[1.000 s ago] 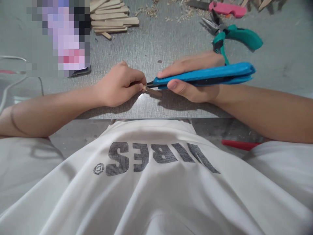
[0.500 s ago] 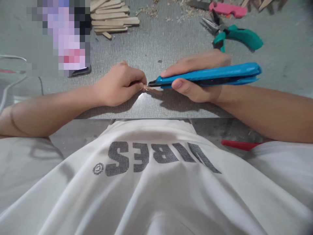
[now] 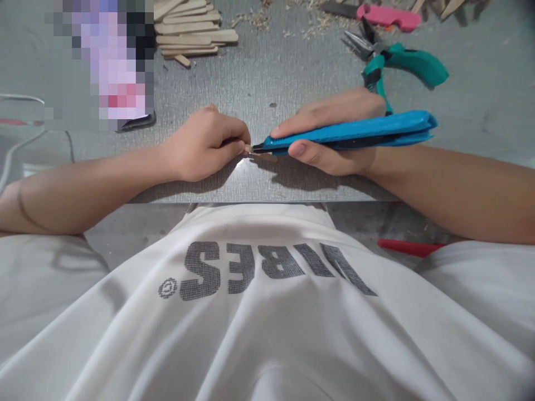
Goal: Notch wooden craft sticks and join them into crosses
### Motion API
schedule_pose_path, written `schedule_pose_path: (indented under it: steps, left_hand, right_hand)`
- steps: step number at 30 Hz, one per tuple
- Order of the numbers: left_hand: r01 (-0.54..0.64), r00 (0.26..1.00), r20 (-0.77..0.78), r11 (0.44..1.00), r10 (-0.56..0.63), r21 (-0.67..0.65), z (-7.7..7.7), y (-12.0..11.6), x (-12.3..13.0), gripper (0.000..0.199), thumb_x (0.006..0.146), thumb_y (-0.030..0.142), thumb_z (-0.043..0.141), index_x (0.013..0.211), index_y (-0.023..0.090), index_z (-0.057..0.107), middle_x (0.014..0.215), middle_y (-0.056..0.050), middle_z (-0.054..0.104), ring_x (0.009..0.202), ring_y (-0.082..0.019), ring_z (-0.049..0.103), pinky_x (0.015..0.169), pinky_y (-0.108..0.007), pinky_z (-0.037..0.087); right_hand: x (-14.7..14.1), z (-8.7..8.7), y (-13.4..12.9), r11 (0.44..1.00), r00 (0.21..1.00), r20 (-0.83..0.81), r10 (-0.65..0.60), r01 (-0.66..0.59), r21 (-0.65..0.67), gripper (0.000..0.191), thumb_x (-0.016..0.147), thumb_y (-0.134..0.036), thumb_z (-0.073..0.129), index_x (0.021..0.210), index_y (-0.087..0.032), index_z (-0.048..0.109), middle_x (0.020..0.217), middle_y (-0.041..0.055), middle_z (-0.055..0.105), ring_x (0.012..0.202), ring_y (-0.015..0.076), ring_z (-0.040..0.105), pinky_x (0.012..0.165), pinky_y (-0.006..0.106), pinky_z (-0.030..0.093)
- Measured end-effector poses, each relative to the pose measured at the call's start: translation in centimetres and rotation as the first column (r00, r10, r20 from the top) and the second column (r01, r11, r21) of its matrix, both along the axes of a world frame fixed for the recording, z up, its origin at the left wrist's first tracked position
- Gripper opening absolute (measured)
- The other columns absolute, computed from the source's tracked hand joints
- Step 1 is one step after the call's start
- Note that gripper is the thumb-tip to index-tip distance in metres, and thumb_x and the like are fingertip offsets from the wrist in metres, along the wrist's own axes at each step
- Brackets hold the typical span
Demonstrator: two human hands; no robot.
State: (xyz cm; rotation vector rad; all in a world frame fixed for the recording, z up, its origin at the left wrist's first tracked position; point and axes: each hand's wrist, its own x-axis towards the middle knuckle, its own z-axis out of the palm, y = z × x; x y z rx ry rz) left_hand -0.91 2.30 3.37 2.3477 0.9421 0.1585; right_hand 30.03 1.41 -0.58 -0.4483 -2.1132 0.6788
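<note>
My left hand (image 3: 211, 145) is closed, pinching one end of a small wooden craft stick (image 3: 266, 157) between thumb and forefinger just above the table. Most of that stick is hidden by the fingers and the blade. In my right hand (image 3: 330, 131) is a blue utility knife (image 3: 359, 129), held lengthwise with the thumb on its near side and a finger along the top. Its dark blade tip lies over the stick, right beside my left fingertips. Whether the edge cuts into the wood I cannot tell.
A pile of craft sticks (image 3: 188, 33) lies at the back, near wood shavings (image 3: 259, 19). Green-handled pliers (image 3: 413, 61) and a pink-handled knife (image 3: 388, 16) lie at the back right. A blurred-out device with a black edge (image 3: 140, 121) and a white cable (image 3: 19, 146) are at the left.
My right hand has slid the utility knife a little left and slightly down, so its blade now overlaps the stick at my left fingertips. My left hand has stayed still.
</note>
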Motion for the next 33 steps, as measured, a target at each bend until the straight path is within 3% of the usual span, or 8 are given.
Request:
schedule_pose_path:
  steps: [5,10,15,23,28,31,33]
  left_hand:
    - [0.017,1.000,-0.005,1.000,-0.017,0.010,-0.1,0.1,-0.1,0.035,0.117,0.039,0.055,0.113,0.029,0.088,0.089,-0.003,0.084,0.093,-0.029,0.081,0.134,-0.063,0.054]
    - [-0.006,1.000,0.005,1.000,0.006,0.006,0.0,0.0,0.1,0.035,0.114,0.040,0.054,0.109,0.028,0.086,0.082,-0.003,0.078,0.091,-0.029,0.080,0.134,-0.064,0.053]
    - [-0.023,1.000,0.006,1.000,0.023,-0.010,0.2,-0.2,0.2,0.034,0.113,0.044,0.056,0.107,0.028,0.086,0.081,-0.003,0.078,0.094,-0.031,0.083,0.135,-0.064,0.053]
    - [-0.042,0.999,0.034,0.999,0.042,-0.003,-0.1,-0.1,0.1,0.034,0.115,0.039,0.056,0.107,0.027,0.086,0.088,-0.004,0.085,0.100,-0.031,0.087,0.136,-0.063,0.057]
    - [-0.028,0.998,0.052,0.999,0.029,-0.025,-0.2,0.0,-0.3,0.031,0.117,0.040,0.059,0.105,0.029,0.085,0.085,-0.004,0.083,0.101,-0.030,0.086,0.117,-0.052,0.065]
    - [-0.041,0.994,0.102,0.999,0.044,-0.024,-0.5,0.0,-0.3,0.029,0.116,0.041,0.061,0.103,0.030,0.084,0.079,-0.003,0.080,0.099,-0.030,0.084,0.106,-0.049,0.064]
    - [-0.050,0.994,0.099,0.999,0.052,-0.019,-0.5,0.1,-0.2,0.029,0.114,0.043,0.061,0.099,0.030,0.083,0.076,-0.003,0.078,0.093,-0.030,0.082,0.099,-0.051,0.061]
  right_hand:
    - [0.2,0.1,-0.3,0.993,0.992,0.068,-0.102,0.105,-0.047,0.040,0.120,-0.070,0.078,0.125,-0.038,0.102,0.108,0.0040,0.099,0.083,0.0244,0.091,0.083,0.037,0.078]
    - [0.4,0.1,-0.4,0.997,0.995,0.049,-0.082,0.083,-0.012,0.028,0.120,-0.056,0.081,0.131,-0.041,0.101,0.112,0.0021,0.100,0.083,0.0237,0.091,0.085,0.037,0.079]
    - [0.6,0.2,-0.7,0.993,0.987,0.103,-0.121,0.119,0.029,0.032,0.121,-0.061,0.079,0.134,-0.042,0.101,0.106,0.0010,0.099,0.081,0.0221,0.091,0.084,0.035,0.079]
    - [0.7,0.3,-0.7,0.988,0.987,0.108,-0.118,0.106,0.115,0.030,0.126,-0.054,0.076,0.139,-0.040,0.099,0.114,0.0005,0.100,0.090,0.0204,0.097,0.088,0.030,0.079]
    - [1.0,0.4,-1.1,0.983,0.978,0.144,-0.153,0.136,0.125,0.035,0.127,-0.059,0.072,0.141,-0.039,0.098,0.113,0.0004,0.100,0.088,0.0197,0.095,0.089,0.031,0.080]
    - [0.8,0.5,-1.1,0.982,0.971,0.162,-0.175,0.160,0.101,0.037,0.127,-0.064,0.070,0.137,-0.042,0.098,0.107,-0.0010,0.099,0.082,0.0199,0.093,0.085,0.032,0.078]
    - [0.6,0.5,-1.0,0.986,0.981,0.123,-0.152,0.141,0.093,0.030,0.124,-0.059,0.076,0.134,-0.042,0.099,0.106,-0.0008,0.099,0.081,0.0207,0.092,0.082,0.032,0.076]
